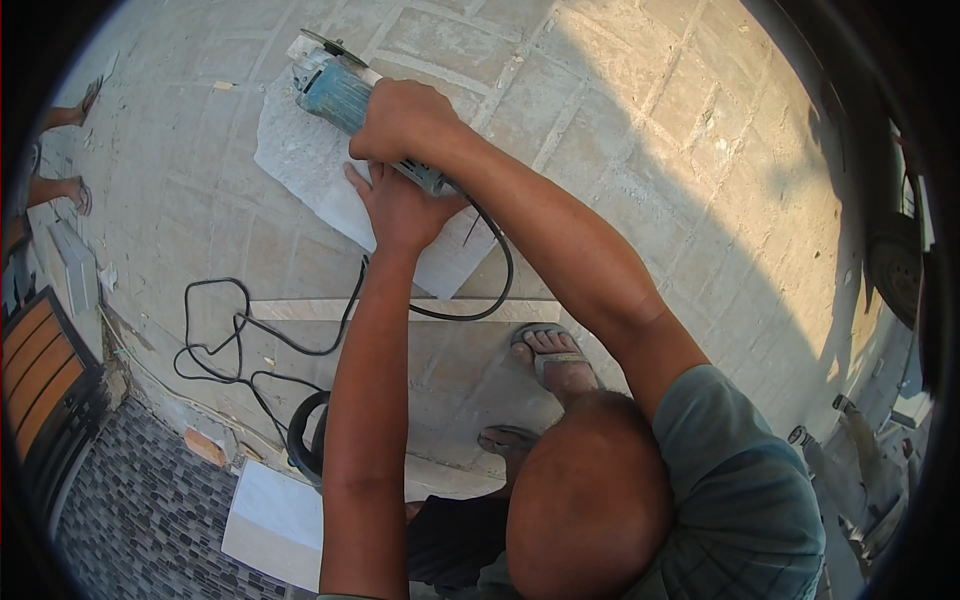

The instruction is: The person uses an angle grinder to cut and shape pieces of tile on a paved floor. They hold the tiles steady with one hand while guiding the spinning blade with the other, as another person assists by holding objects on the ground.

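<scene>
My right hand [408, 120] is wrapped round the body of a teal angle grinder [338, 98], held at a slant with its head toward the far left. A dark cutting disc [335, 47] shows at its far end. Below it lies a pale, rough-edged stone slab [300, 165]. My left hand [405, 210] rests with fingers spread on the slab by the grinder's rear end, which partly covers them. From that end a black power cord [508, 270] loops down and leftward. Whether the disc touches the slab or turns, I cannot tell.
A long pale strip [480, 310] lies nearer me, with tangled cord across it. My sandalled foot [560, 355] stands beside it. At lower left are a white tile [275, 520] and a slatted wooden bench [42, 365]. Another person's feet [78, 193] show at far left.
</scene>
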Demonstrator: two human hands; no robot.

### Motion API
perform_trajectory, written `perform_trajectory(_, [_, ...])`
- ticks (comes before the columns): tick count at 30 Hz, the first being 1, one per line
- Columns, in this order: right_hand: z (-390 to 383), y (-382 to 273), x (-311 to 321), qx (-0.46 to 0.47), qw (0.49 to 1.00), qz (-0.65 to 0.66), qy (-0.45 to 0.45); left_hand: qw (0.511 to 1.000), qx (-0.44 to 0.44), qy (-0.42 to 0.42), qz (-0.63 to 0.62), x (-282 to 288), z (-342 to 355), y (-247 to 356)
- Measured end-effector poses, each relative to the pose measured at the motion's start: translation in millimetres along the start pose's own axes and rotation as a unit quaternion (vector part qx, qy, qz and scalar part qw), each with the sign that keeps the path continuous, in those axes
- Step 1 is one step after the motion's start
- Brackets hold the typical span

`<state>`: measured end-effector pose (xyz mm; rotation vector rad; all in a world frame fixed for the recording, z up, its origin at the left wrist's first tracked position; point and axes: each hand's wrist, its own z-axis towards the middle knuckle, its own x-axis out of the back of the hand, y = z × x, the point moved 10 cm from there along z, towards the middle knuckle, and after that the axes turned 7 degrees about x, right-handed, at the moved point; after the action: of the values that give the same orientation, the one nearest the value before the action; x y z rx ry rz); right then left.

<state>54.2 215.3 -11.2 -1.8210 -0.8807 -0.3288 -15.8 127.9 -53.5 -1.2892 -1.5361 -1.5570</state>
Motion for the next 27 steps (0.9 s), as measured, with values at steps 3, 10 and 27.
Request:
perform_trajectory(3, [-0.8,0.1,-1.6,-0.012,1.000,-0.012,-0.008,1.000,0.003,-0.002,0.004,-0.9,-0.6,-2.7])
perform_trajectory(10, [-7.0,-0.3,-0.2,-0.018,1.000,-0.004,-0.021,1.000,-0.001,0.007,-0.010,-0.1,-1.1,-3.6])
perform_trajectory(27, [-10.6,2.3,-3.2,-0.019,0.999,-0.021,-0.024,1.000,-0.002,0.006,-0.010,-0.6,-1.5,-6.0])
